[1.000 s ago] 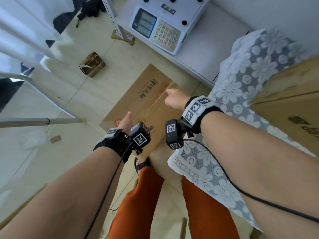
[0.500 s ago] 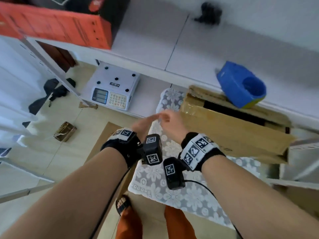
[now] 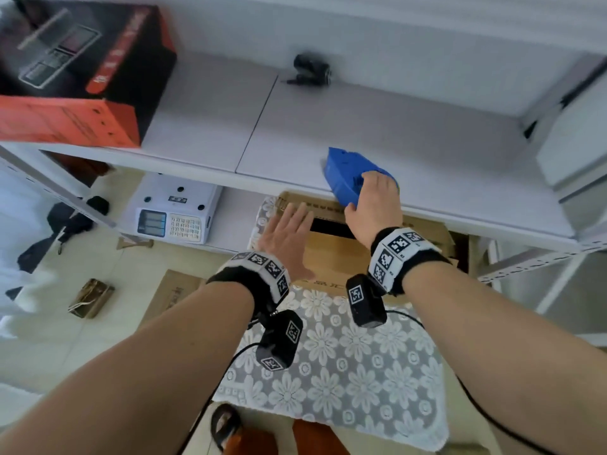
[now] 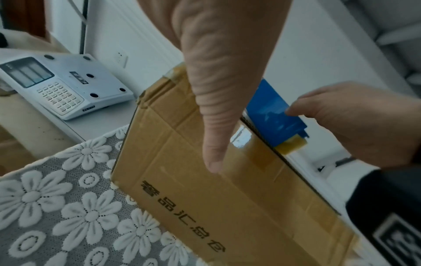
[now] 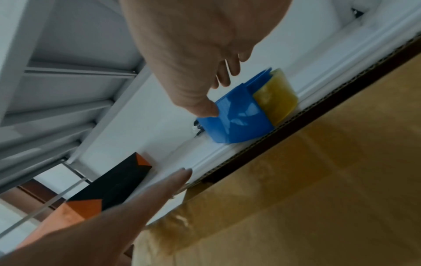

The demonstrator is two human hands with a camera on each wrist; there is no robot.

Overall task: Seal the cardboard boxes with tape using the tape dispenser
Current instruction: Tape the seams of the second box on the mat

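A blue tape dispenser (image 3: 341, 174) with a yellowish tape roll (image 5: 275, 97) sits at the front edge of a white shelf (image 3: 427, 152). My right hand (image 3: 374, 205) lies over the dispenser (image 5: 237, 122), thumb on its near side and fingers curled over the far side. Just below the shelf, a brown cardboard box (image 3: 331, 257) stands on a lace-covered table (image 3: 328, 356), with a dark gap between its top flaps. My left hand (image 3: 289, 234) is spread flat with straight fingers over the box's left end (image 4: 205, 198); whether it touches is unclear.
A white weighing scale (image 3: 174, 211) sits on the lower shelf to the left. A red and black carton (image 3: 82, 77) and a small black object (image 3: 312, 68) occupy the upper shelf. Flattened cardboard (image 3: 174, 290) and a small bundle (image 3: 92, 298) lie on the floor.
My view has lifted from the floor to the shelf. The right hand rose from the box's corner onto the blue dispenser, and the left hand spread flat over the box.
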